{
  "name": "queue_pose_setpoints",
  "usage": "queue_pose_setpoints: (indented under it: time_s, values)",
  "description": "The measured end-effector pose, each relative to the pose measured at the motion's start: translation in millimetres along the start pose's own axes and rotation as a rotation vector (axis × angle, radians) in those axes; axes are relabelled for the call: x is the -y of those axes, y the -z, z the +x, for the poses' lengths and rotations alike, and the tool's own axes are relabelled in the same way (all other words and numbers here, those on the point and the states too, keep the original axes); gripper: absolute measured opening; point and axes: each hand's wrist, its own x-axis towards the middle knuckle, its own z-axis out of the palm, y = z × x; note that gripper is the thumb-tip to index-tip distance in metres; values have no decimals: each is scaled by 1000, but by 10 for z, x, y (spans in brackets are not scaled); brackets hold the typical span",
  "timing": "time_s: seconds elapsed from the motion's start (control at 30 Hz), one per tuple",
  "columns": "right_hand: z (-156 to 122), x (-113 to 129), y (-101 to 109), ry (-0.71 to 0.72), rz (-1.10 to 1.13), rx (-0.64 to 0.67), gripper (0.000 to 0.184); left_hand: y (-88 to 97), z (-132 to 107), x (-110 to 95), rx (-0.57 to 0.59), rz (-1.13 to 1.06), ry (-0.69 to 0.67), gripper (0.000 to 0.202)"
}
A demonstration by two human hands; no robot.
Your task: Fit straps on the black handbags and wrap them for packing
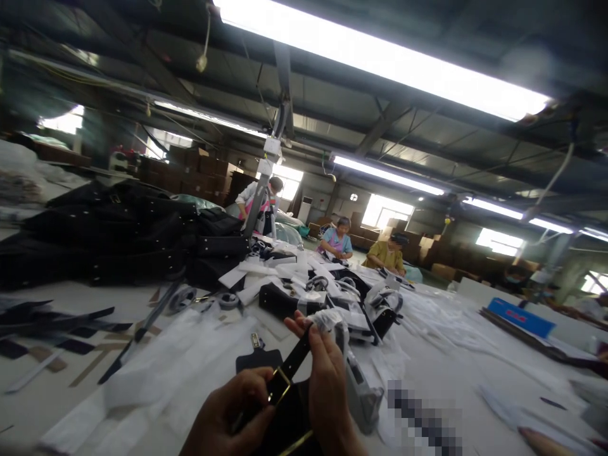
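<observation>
My left hand (232, 411) pinches a black strap (297, 356) beside its gold-coloured buckle (279, 386). Higher up the same strap, my right hand (327, 380) has its fingers around the upper part, next to a handle wrapped in white film (327, 318). Below the hands is a black bag (285, 427), mostly hidden by them, with a gold-coloured line near the bottom of the view. A black tag with a metal clip (256, 360) lies on the table just beyond my left hand.
Black bags (118, 234) are piled at the left. Dark strips (61, 329) and white film (166, 361) cover the near left. More bags with wrapped handles (294, 297) lie ahead. A blue box (520, 318) is at the right. Several people (336, 240) work beyond the table.
</observation>
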Motion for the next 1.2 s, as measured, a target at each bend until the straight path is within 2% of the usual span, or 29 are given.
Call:
queue_pose_setpoints:
  time_s: [0.1, 0.17, 0.27, 0.33, 0.43, 0.53, 0.63, 0.73, 0.83, 0.93, 1.07, 1.2]
  values:
    - [70, 0, 97, -78, 124, 32, 44, -14, 10, -30, -81, -19, 74, 25]
    - [84, 30, 204, -132, 118, 92, 49, -15, 30, -78, -99, -34, 113, 24]
    - [36, 138, 380, -174, -157, 232, 58, 0, 71, -134, -86, -42, 147, 25]
    - [-32, 235, 440, -125, -387, 312, 60, 10, 101, -143, -82, -40, 158, 26]
    - [-121, 359, 388, 14, -610, 408, 41, 11, 144, -136, -45, -32, 176, 25]
    - [-122, 392, 261, 44, -701, 433, 29, 19, 164, -161, 84, -60, 181, 22]
    - [-62, 345, 193, 4, -676, 408, 30, 98, 126, -204, 191, -138, 243, 37]
    - [-19, 291, 179, -62, -589, 401, 36, 272, 11, -161, 150, -152, 327, 48]
    - [-19, 264, 159, -117, -532, 392, 39, 466, -150, -27, 43, 29, 299, 34]
    - [-37, 234, 130, -151, -506, 372, 41, 593, -281, 67, 3, 115, 268, 29]
    - [-57, 127, 124, -154, -458, 385, 37, 658, -355, 57, 23, 50, 300, 25]
    - [-82, -114, 124, -164, -352, 362, 39, 671, -385, 53, 16, -97, 352, 30]
